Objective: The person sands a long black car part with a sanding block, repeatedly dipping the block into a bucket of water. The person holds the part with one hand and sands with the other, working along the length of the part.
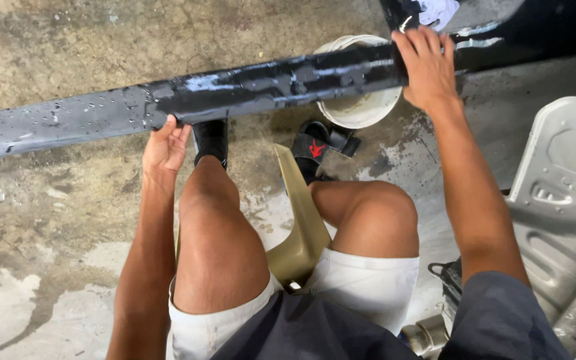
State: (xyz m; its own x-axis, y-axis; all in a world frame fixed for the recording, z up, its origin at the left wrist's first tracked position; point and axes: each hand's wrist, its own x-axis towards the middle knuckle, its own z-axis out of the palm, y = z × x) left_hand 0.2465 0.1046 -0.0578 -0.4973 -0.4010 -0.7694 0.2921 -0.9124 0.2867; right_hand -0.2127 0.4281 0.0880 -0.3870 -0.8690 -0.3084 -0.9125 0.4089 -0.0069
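Left hand: arm straight down past the left knee, wrist bent back, palm up, thumb out to the side, fingertips curled up under and out of sight. Right hand: arm reaching forward and up, near full extension, palm down, fingers together and spread flat, pressing, thumb tucked below them. Seated pose, knees apart and bent, both forearms bare, hands well apart.
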